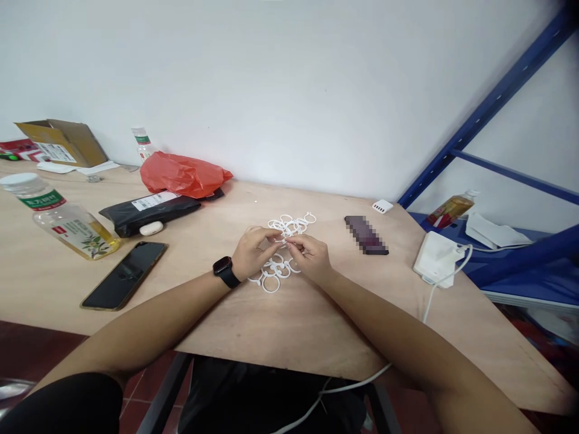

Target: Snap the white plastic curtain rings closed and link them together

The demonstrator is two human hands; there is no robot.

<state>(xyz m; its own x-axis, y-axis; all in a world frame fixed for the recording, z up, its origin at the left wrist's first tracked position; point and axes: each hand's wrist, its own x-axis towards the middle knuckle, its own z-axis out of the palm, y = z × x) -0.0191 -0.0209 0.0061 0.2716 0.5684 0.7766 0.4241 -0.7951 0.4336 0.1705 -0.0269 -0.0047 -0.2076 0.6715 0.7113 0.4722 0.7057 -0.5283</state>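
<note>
My left hand [256, 250], with a black watch on its wrist, meets my right hand [310, 256] over the middle of the wooden table. Fingers of both are pinched together on a small white ring [281, 239], mostly covered by the fingertips. Just beyond my hands lies a loose cluster of white rings [294, 226]. Nearer to me, partly under my hands, are several more white rings [271, 283] with small round knobs on them.
On the left stand a bottle [72, 223], a phone [124, 276], a black package [149, 211] and a red plastic bag [183, 175]. To the right are a blurred-out dark phone [366, 235], a white charger block [382, 207] and a white power strip [436, 259] with a cable.
</note>
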